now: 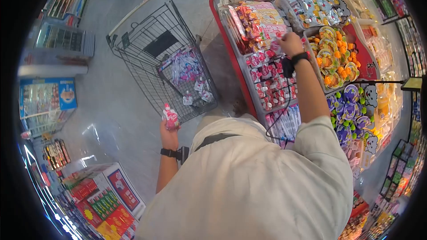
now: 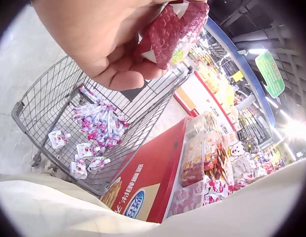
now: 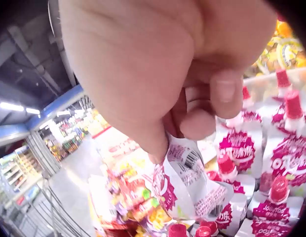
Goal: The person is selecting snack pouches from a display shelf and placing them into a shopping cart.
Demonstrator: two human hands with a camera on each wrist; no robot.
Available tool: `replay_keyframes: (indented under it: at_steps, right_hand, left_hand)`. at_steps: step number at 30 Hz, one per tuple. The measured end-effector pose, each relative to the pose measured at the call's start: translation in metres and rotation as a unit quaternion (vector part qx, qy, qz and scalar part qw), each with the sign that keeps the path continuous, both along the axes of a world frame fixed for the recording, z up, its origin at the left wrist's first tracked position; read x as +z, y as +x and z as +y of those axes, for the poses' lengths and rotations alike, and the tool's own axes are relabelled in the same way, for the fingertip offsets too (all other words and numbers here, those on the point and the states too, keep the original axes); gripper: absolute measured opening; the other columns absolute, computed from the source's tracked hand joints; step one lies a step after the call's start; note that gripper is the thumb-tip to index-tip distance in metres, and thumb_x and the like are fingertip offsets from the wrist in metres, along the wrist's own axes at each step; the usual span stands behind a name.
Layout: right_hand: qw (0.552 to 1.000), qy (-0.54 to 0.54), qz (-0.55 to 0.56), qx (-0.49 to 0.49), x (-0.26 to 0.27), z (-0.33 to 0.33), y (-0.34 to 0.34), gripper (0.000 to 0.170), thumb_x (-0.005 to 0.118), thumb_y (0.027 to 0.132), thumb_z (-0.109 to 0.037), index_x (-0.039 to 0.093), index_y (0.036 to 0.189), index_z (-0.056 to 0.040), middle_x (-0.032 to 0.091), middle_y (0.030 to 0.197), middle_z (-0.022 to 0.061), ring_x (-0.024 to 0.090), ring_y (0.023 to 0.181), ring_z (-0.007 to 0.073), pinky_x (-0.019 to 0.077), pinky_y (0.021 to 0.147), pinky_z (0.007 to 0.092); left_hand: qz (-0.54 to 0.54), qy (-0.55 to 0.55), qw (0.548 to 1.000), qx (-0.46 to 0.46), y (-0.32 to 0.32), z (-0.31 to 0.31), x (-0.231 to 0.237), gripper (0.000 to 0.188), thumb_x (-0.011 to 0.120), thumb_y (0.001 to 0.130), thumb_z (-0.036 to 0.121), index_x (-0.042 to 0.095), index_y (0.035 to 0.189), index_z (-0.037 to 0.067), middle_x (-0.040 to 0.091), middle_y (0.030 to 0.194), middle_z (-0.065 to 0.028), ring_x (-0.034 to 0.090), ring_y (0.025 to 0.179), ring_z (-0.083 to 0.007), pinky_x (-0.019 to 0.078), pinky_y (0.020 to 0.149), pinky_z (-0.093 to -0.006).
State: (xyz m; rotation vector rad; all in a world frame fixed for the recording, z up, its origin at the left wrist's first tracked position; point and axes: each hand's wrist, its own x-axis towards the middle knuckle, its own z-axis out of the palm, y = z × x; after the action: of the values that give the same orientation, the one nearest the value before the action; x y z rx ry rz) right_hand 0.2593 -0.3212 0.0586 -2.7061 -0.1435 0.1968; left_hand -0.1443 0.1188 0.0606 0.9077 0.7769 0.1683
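Observation:
My left hand [image 1: 169, 137] grips a pink spouted pouch [image 1: 170, 116] beside the near corner of a wire shopping cart [image 1: 138, 10]. In the left wrist view, the fingers curl round its shiny dark-pink wrapper [image 2: 168, 39]. My right hand [image 1: 291, 44] is over a display bin of upright pouches with pink caps. Its thumb and fingers pinch a white and pink pouch [image 3: 187, 185], which tilts among the others in the right wrist view. Inside the cart lie a heap of slim pink-purple packs [image 1: 184, 67] and several white pouches [image 1: 187, 99].
The red-sided display stand [image 1: 231, 46] runs along the right of the cart. Bagged sweets [image 1: 262, 22], orange-capped packs [image 1: 333, 58] and purple packs [image 1: 349, 109] fill nearby bins. Red and white boxes [image 1: 106, 195] stand at lower left on the grey floor.

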Motion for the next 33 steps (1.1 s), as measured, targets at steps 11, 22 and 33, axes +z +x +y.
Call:
replay_keyframes:
  at_steps: [11,22,33]
  right_hand:
    - [0.973,0.143,-0.133,-0.126,0.023,-0.049,-0.16,0.019,0.072,0.088,-0.018,0.067,0.084,0.0006,0.068,0.075,0.0195,0.068,0.073,0.0376,0.0518,0.064,0.0439]
    - [0.986,-0.013,-0.166,-0.029,-0.026,0.007,-0.048,0.014,0.055,0.089,-0.009,0.067,0.087,-0.0008,0.069,0.089,0.0216,0.068,0.087,0.0396,0.0544,0.079,0.0485]
    - [0.98,0.056,-0.162,-0.101,-0.035,-0.017,-0.045,0.015,0.065,0.087,-0.014,0.065,0.085,0.0004,0.069,0.084,0.0228,0.067,0.086,0.041,0.0527,0.078,0.0502]
  left_hand:
    - [0.003,-0.024,0.995,-0.099,0.061,-0.048,-0.016,0.036,0.047,0.101,0.035,0.056,0.119,0.005,0.067,0.098,-0.0072,0.063,0.083,-0.0202,0.0512,0.072,-0.0374]
    - [0.015,0.026,0.997,-0.075,0.032,-0.028,0.001,0.04,0.046,0.101,0.036,0.055,0.12,0.003,0.066,0.1,-0.0092,0.063,0.083,-0.0213,0.0503,0.071,-0.0365]
    - [-0.004,-0.027,0.999,-0.025,0.004,-0.019,-0.014,0.034,0.048,0.101,0.032,0.057,0.119,0.005,0.067,0.101,-0.0068,0.064,0.087,-0.019,0.0503,0.073,-0.0356]
